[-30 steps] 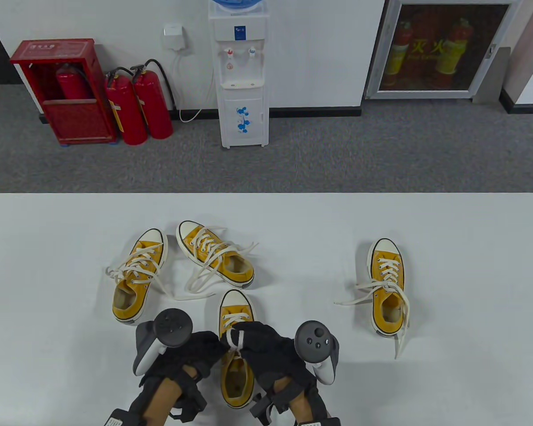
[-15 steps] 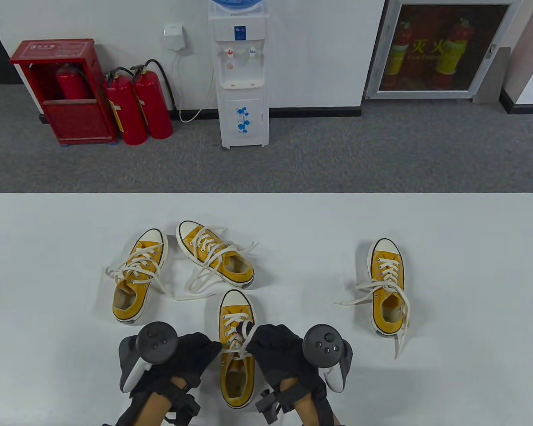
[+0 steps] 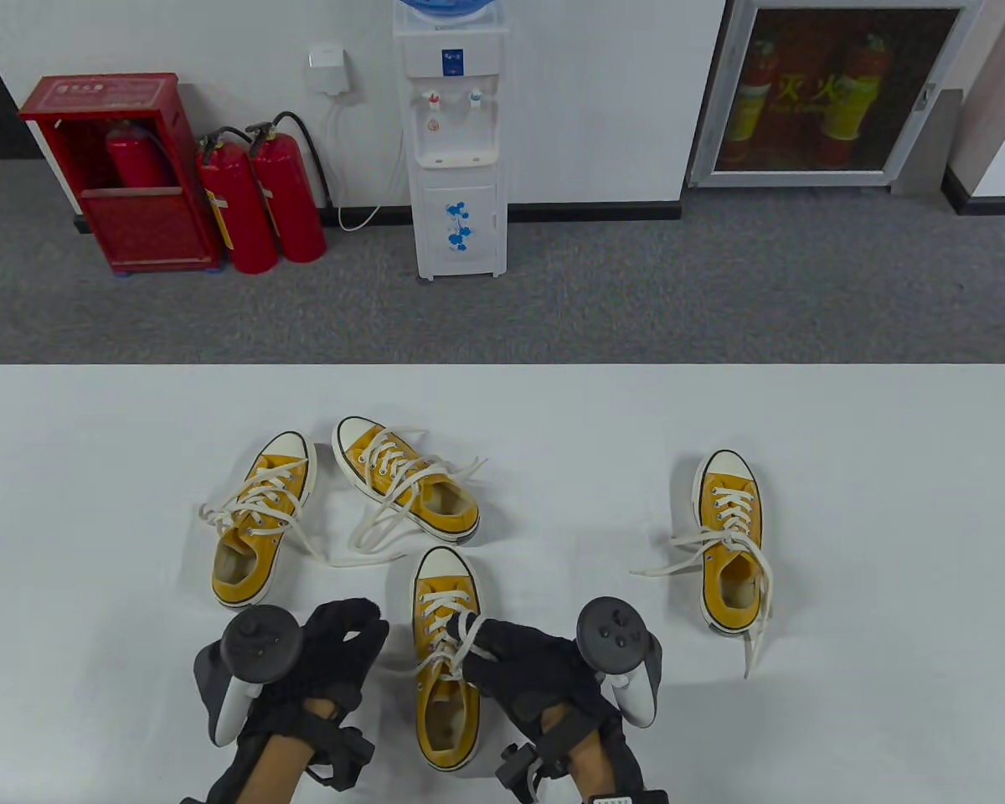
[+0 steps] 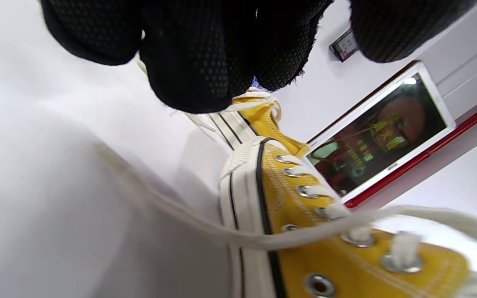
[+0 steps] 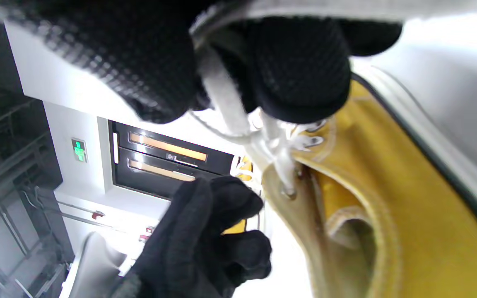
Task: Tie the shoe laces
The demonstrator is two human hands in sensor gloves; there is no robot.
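Note:
A yellow canvas shoe (image 3: 448, 586) with white laces stands toe-away at the table's near middle, between my hands. My right hand (image 3: 511, 662) sits over its tongue and pinches a lace (image 3: 462, 638) that rises from the top eyelets. In the right wrist view the fingertips (image 5: 300, 70) are closed on that lace (image 5: 226, 107) above the shoe's opening (image 5: 387, 207). My left hand (image 3: 347, 641) is off the shoe's left side, fingers curled. The other lace end (image 4: 263, 240) runs taut from the shoe (image 4: 346, 265) toward it, beneath the left fingers (image 4: 189, 54).
Three more yellow shoes with loose laces lie on the white table (image 3: 888, 469): two at centre left (image 3: 261, 519) (image 3: 406, 486) and one at the right (image 3: 729, 536). Beyond the far edge stand a water dispenser (image 3: 456, 142) and fire extinguishers (image 3: 260, 201).
My left hand has drawn leftward off the shoe, stretching a lace end out sideways. My right hand has shifted slightly right and nearer, still holding its lace.

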